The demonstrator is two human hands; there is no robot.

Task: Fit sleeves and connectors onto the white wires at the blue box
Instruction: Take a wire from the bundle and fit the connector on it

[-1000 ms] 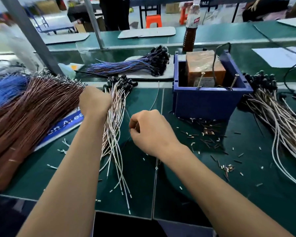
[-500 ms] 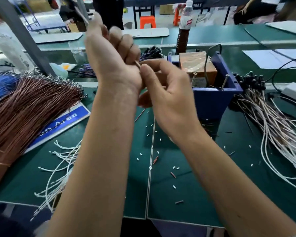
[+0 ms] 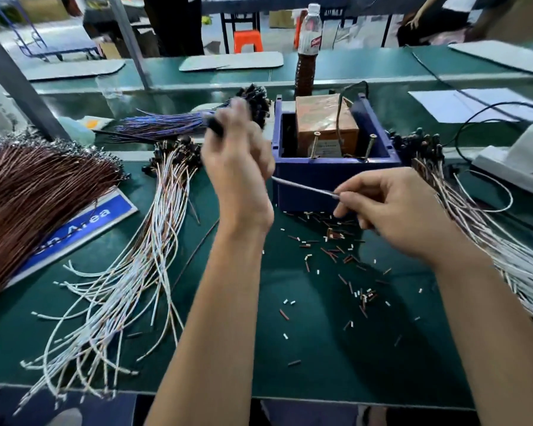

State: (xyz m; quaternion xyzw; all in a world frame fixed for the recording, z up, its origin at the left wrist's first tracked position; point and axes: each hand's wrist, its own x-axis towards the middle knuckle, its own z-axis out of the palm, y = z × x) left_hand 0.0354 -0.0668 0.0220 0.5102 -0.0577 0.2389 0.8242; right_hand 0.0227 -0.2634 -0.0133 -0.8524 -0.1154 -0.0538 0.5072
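Before the blue box [image 3: 320, 179] near the bench's far edge, left hand [image 3: 239, 167] and right hand [image 3: 391, 210] pinch one taut white wire [image 3: 302, 187]; light and limp, best held close behind its tip.

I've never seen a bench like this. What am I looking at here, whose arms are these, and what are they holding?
There is no machine here: a person wears a camera on the head, so the single picture looks forward and down at their own bare arms. The left hand grips the dark-tipped end of a white wire, and the right hand pinches the wire's other end, so it stretches between them in front of the blue box. The box holds a brown block. On the green mat lie a fan of loose white wires at the left, a thick brown wire bundle further left, another wire pile at the right, and many tiny cut pieces scattered by the box. A bottle stands behind.
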